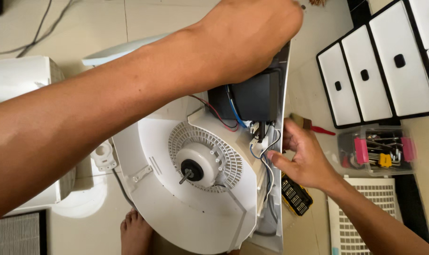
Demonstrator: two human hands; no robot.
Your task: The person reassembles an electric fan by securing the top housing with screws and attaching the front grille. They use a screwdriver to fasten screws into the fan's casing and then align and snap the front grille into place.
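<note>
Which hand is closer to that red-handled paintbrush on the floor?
Right. The right hand grips the housing's edge just beside the paintbrush; the left hand is farther up, on the black box.

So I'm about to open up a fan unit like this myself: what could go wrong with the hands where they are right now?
1. The right hand grips the housing edge right beside the loose wires; a slip could snag them or tug them from their connector.
2. The left hand presses on the black box with red and blue leads under it, which might get pinched.
3. The bare motor shaft juts out below the left forearm and could get knocked.
</note>
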